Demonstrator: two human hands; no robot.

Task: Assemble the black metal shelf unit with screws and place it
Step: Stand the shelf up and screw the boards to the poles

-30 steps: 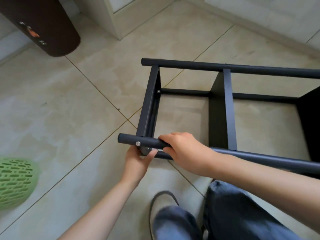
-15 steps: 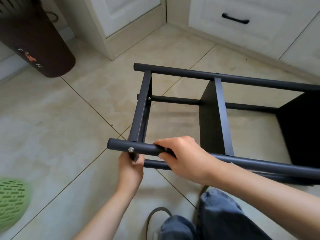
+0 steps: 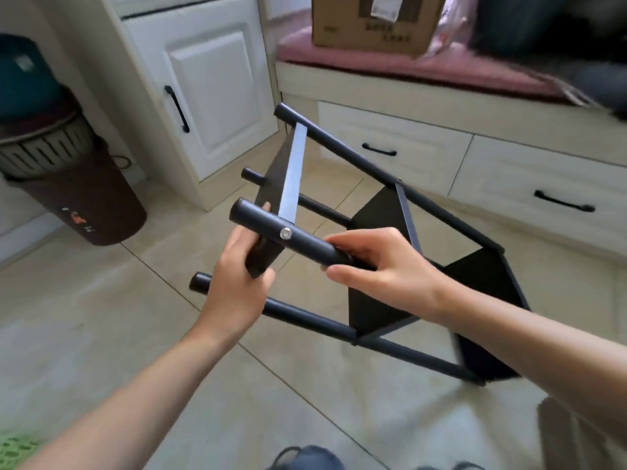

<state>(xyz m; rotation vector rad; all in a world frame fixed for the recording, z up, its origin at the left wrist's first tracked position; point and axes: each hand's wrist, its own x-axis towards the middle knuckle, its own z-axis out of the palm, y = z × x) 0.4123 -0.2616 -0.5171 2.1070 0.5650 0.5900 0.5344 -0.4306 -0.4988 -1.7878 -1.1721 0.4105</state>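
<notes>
Lifting: you have the shelf unit (image 3: 390, 232) tipped up off the floor (image 3: 101, 317), its near end raised toward you and its far end low by the drawers (image 3: 509, 171); whether that far corner touches the tiles I cannot tell.
Left hand: your left hand (image 3: 237, 286) is wrapped around the edge of the end panel (image 3: 291, 171), just under the near top tube (image 3: 288, 235).
Right hand: your right hand (image 3: 380, 266) is curled around that same tube, just past the silver screw (image 3: 285, 234).
Grip risk: both hands sit close together at one end, so the long far end is likely to swing or twist; the smooth round tube could roll in your right palm.
Collision risk: the far upper tube (image 3: 373, 164) is near the drawer fronts and the white cabinet door (image 3: 210, 89); a turn made too wide could knock or scratch them.
Pinch risk: your left fingers lie where the panel meets the tube; if the frame flexes they could get squeezed.
Joint risk: carrying the weight from one tube loads that screw; a loose one might let the frame rack out of square.
Side hazard: the brown basket (image 3: 78, 184) stands to your left, well apart for now, but within a careless swing.
Footing: your shoes (image 3: 305, 459) are below the frame; a slip would drop it near them.
</notes>
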